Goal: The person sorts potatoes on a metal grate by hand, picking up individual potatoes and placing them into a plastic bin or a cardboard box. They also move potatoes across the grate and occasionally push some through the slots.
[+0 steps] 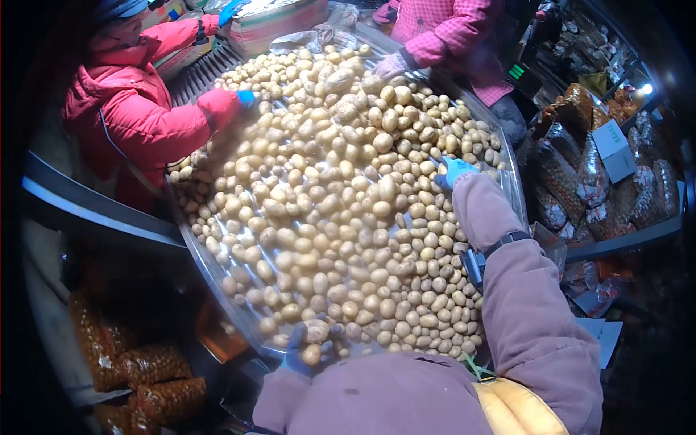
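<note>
Potatoes cover a wide sorting table with a raised metal rim. My right hand, in a light blue glove, reaches to the right side of the heap, its fingers around a potato. Close to my body at the near rim is my left hand in a darker blue glove. A large potato and a smaller potato sit in its grasp; my sleeve hides part of that hand. Both my sleeves are mauve, and a watch-like device is strapped on the right one.
A person in a red jacket works at the left rim, another in a pink checked sleeve at the far rim. Filled net bags stand right; more bags lie lower left. A large sack stands at the back.
</note>
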`<act>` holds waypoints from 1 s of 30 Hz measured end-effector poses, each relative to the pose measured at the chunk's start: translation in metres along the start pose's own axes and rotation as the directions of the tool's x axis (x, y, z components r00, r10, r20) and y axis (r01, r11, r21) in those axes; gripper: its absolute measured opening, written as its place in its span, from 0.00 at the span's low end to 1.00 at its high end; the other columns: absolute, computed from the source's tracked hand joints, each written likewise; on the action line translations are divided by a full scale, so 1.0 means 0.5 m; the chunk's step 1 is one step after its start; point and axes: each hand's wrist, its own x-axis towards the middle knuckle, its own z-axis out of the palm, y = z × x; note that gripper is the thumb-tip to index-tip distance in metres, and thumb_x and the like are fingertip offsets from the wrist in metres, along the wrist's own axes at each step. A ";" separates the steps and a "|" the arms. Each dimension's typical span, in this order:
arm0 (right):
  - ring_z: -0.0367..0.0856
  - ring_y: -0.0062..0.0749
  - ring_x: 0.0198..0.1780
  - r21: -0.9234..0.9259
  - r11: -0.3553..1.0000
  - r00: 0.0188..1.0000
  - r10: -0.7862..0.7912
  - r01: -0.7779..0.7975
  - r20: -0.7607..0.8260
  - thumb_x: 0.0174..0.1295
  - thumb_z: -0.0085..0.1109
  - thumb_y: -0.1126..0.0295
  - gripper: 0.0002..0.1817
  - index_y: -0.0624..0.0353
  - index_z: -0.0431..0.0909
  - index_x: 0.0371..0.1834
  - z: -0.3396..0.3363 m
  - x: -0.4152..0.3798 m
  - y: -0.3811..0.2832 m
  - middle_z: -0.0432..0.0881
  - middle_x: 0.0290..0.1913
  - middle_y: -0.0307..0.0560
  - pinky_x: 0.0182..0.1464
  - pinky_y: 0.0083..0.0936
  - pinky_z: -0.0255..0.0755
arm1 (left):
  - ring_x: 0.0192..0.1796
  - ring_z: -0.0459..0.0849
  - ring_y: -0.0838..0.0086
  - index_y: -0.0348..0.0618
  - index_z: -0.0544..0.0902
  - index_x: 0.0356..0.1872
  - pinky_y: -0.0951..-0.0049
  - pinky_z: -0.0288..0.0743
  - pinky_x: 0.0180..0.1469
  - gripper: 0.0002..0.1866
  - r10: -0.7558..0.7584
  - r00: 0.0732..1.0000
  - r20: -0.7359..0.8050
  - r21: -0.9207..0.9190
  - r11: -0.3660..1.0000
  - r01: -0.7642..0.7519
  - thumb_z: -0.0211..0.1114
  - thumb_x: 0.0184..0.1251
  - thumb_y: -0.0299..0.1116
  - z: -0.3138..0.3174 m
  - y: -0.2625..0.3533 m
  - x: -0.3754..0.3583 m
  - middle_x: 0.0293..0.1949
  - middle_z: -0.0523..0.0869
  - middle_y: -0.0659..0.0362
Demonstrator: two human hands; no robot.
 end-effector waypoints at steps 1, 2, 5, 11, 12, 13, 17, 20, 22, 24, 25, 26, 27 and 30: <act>0.78 0.49 0.65 0.029 0.999 0.999 -0.027 0.027 0.024 0.54 0.70 0.48 0.44 0.42 0.65 0.76 -0.001 0.006 0.003 0.76 0.67 0.55 0.67 0.42 0.72 | 0.56 0.77 0.63 0.59 0.67 0.71 0.54 0.71 0.61 0.32 -0.037 0.994 0.103 -0.130 0.990 0.050 0.56 0.72 0.61 -0.015 -0.001 0.004 0.66 0.74 0.52; 0.80 0.49 0.64 0.059 0.997 0.997 -0.055 0.052 0.047 0.54 0.70 0.49 0.44 0.43 0.66 0.75 -0.012 0.005 -0.003 0.78 0.66 0.55 0.66 0.41 0.73 | 0.56 0.77 0.64 0.58 0.67 0.71 0.54 0.70 0.61 0.32 -0.040 0.994 0.102 -0.101 0.994 0.050 0.56 0.72 0.61 -0.005 0.003 0.006 0.66 0.74 0.52; 0.86 0.42 0.54 0.344 0.937 0.983 -0.109 0.052 0.149 0.62 0.65 0.56 0.29 0.48 0.77 0.68 -0.058 -0.015 0.023 0.87 0.53 0.52 0.57 0.32 0.79 | 0.49 0.76 0.64 0.57 0.68 0.70 0.59 0.71 0.52 0.34 -0.031 0.999 -0.040 0.042 0.999 0.033 0.57 0.70 0.63 0.054 0.003 0.017 0.61 0.76 0.51; 0.82 0.39 0.58 0.917 -0.391 0.985 -0.171 -0.082 0.015 0.70 0.57 0.53 0.34 0.55 0.64 0.76 -0.033 -0.201 0.044 0.80 0.62 0.53 0.49 0.34 0.83 | 0.43 0.75 0.67 0.50 0.67 0.69 0.70 0.73 0.41 0.38 -0.082 0.996 -0.046 0.173 0.981 0.089 0.64 0.65 0.61 0.085 0.023 0.049 0.56 0.76 0.52; 0.82 0.39 0.57 0.864 -0.488 0.975 -0.224 -0.125 0.014 0.70 0.56 0.52 0.34 0.55 0.64 0.76 -0.027 -0.231 0.028 0.80 0.62 0.53 0.49 0.34 0.83 | 0.46 0.76 0.68 0.48 0.67 0.69 0.71 0.74 0.44 0.38 -0.116 0.990 0.078 0.197 0.975 0.099 0.67 0.64 0.58 0.086 0.028 0.058 0.57 0.75 0.53; 0.82 0.40 0.57 0.797 -0.575 0.958 -0.286 -0.184 0.014 0.70 0.56 0.51 0.34 0.55 0.65 0.76 -0.023 -0.260 0.011 0.80 0.62 0.53 0.48 0.34 0.83 | 0.46 0.76 0.68 0.46 0.66 0.70 0.72 0.73 0.43 0.39 -0.091 0.988 0.128 0.145 0.987 0.072 0.65 0.66 0.59 0.126 0.024 0.067 0.57 0.75 0.53; 0.83 0.41 0.55 0.571 -0.638 0.810 -0.580 -0.516 0.084 0.71 0.55 0.48 0.35 0.55 0.65 0.76 0.058 -0.361 -0.093 0.81 0.61 0.54 0.48 0.33 0.83 | 0.51 0.76 0.63 0.42 0.63 0.74 0.70 0.74 0.45 0.43 0.093 0.995 -0.033 0.244 0.966 -0.082 0.53 0.71 0.66 0.172 0.004 0.109 0.61 0.76 0.49; 0.85 0.43 0.51 0.484 -0.507 0.643 -0.748 -0.714 0.165 0.71 0.54 0.44 0.35 0.55 0.68 0.73 0.120 -0.428 -0.191 0.82 0.59 0.54 0.46 0.33 0.82 | 0.62 0.75 0.57 0.41 0.65 0.74 0.60 0.76 0.58 0.44 0.201 0.966 -0.166 0.152 0.973 -0.176 0.48 0.72 0.70 0.198 -0.002 0.133 0.68 0.73 0.48; 0.84 0.39 0.47 0.688 -0.284 0.668 -0.638 -0.668 0.385 0.72 0.51 0.47 0.29 0.56 0.74 0.67 0.076 -0.489 -0.292 0.83 0.56 0.51 0.44 0.31 0.82 | 0.70 0.71 0.53 0.41 0.65 0.74 0.53 0.70 0.69 0.44 0.154 0.982 -0.106 0.106 0.984 -0.143 0.47 0.72 0.69 0.219 -0.006 0.110 0.71 0.70 0.48; 0.83 0.33 0.46 0.696 -0.064 0.566 -0.638 -0.716 0.523 0.73 0.50 0.52 0.25 0.58 0.77 0.64 -0.016 -0.538 -0.386 0.82 0.54 0.48 0.44 0.28 0.80 | 0.72 0.68 0.53 0.43 0.63 0.75 0.50 0.66 0.72 0.43 0.167 0.986 -0.026 0.050 0.985 -0.165 0.46 0.73 0.68 0.180 0.005 0.089 0.73 0.68 0.49; 0.82 0.31 0.46 0.751 -0.001 0.572 -0.648 -0.660 0.502 0.73 0.50 0.54 0.25 0.60 0.76 0.64 0.020 -0.534 -0.383 0.82 0.54 0.47 0.44 0.27 0.79 | 0.73 0.68 0.53 0.44 0.63 0.76 0.50 0.66 0.72 0.42 0.224 0.974 -0.020 0.038 0.974 -0.224 0.46 0.73 0.67 0.173 0.002 0.082 0.74 0.67 0.50; 0.81 0.28 0.46 0.800 0.060 0.579 -0.658 -0.597 0.481 0.74 0.51 0.56 0.24 0.61 0.76 0.65 0.056 -0.530 -0.381 0.82 0.54 0.46 0.45 0.25 0.78 | 0.73 0.67 0.54 0.44 0.62 0.76 0.49 0.65 0.73 0.42 0.277 0.961 -0.013 0.022 0.961 -0.277 0.46 0.73 0.67 0.166 -0.003 0.075 0.74 0.67 0.50; 0.81 0.28 0.46 0.893 0.138 0.597 -0.699 -0.428 0.394 0.74 0.51 0.57 0.24 0.61 0.75 0.66 0.100 -0.520 -0.370 0.82 0.54 0.46 0.45 0.25 0.78 | 0.73 0.67 0.56 0.47 0.60 0.77 0.50 0.62 0.74 0.41 0.313 0.948 0.065 0.095 0.943 -0.318 0.47 0.74 0.66 0.164 -0.006 0.061 0.75 0.65 0.51; 0.79 0.25 0.51 0.861 0.294 0.503 -0.715 -0.415 0.486 0.75 0.50 0.60 0.25 0.62 0.72 0.69 0.096 -0.546 -0.390 0.80 0.58 0.45 0.51 0.25 0.76 | 0.69 0.72 0.54 0.44 0.66 0.73 0.50 0.67 0.72 0.41 0.321 0.941 -0.109 0.112 0.944 -0.309 0.48 0.73 0.67 0.108 -0.008 0.045 0.70 0.72 0.49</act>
